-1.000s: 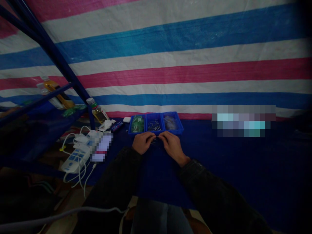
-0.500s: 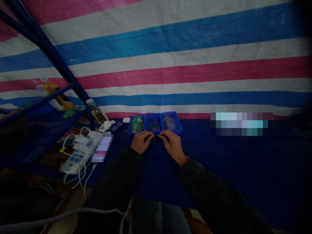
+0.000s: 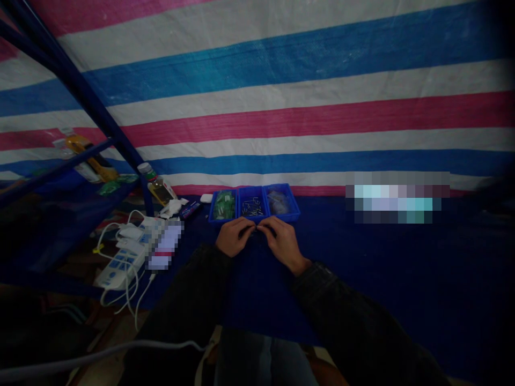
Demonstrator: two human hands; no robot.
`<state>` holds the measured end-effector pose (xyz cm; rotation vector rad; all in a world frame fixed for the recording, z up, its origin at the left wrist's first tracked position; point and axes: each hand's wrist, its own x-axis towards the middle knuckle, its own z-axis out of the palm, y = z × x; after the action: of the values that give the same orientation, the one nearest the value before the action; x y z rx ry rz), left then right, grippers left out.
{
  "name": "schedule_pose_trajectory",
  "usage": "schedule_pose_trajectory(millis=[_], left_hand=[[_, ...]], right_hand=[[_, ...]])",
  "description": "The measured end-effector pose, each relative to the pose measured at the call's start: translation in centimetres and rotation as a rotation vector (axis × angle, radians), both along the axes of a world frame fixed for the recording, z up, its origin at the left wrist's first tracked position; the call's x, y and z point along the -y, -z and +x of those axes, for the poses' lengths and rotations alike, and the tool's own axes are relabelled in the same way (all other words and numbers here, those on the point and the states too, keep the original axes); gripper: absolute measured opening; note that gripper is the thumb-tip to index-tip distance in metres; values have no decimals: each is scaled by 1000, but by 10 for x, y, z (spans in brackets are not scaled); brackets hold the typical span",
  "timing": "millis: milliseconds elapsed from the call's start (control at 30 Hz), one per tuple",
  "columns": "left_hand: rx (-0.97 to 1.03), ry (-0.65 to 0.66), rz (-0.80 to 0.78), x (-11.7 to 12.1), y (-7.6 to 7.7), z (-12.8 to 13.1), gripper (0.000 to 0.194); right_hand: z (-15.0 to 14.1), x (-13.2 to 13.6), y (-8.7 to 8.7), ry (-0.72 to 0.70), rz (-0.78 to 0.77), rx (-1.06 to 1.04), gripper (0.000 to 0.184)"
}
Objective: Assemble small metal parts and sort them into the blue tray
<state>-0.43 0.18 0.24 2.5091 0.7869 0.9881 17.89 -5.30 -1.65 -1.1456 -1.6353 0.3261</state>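
My left hand (image 3: 233, 237) and my right hand (image 3: 282, 244) meet just in front of a blue tray (image 3: 295, 216) with three compartments. Thumb and fingers are pinched together on both, the fingertips nearly touching. Whatever small thing sits between them is too dark and tiny to make out. Thin metal pieces (image 3: 251, 207), some seemingly bent, lie loose in the middle compartment. Green plastic packets (image 3: 224, 206) fill the left compartment, and clear plastic bags (image 3: 278, 203) the right one.
On the left are a white power strip (image 3: 120, 268) with tangled cables, a blurred-out phone (image 3: 166, 246), a bottle (image 3: 159, 187) and crumpled tissue (image 3: 174, 207). A blue metal frame (image 3: 92, 110) slants beside them. Striped sheeting (image 3: 281, 118) hangs behind the blue tabletop (image 3: 382, 279).
Both hands stay pinched in front of the tray, and their fingertips have come slightly closer together. A thin dark piece seen between them half a second ago is now hardly visible. The view shifted slightly.
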Motion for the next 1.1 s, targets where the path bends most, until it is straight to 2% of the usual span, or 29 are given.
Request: schedule_pose_trajectory(millis=[267, 533, 700, 833, 1100], left_hand=[[14, 0, 31, 1, 2, 2, 20], [23, 1, 36, 5, -2, 3, 20], [-3, -14, 30, 5, -3, 3, 21], [-10, -62, 36, 3, -2, 1, 22], [-3, -130, 19, -1, -2, -3, 18]], right_hand=[[-1, 1, -1, 49, -28, 54, 30], [-1, -3, 8, 150, -67, 193, 49], [-1, -6, 9, 147, -123, 103, 53], [-1, -6, 5, 129, -141, -15, 48], [0, -2, -3, 73, -106, -135, 19]])
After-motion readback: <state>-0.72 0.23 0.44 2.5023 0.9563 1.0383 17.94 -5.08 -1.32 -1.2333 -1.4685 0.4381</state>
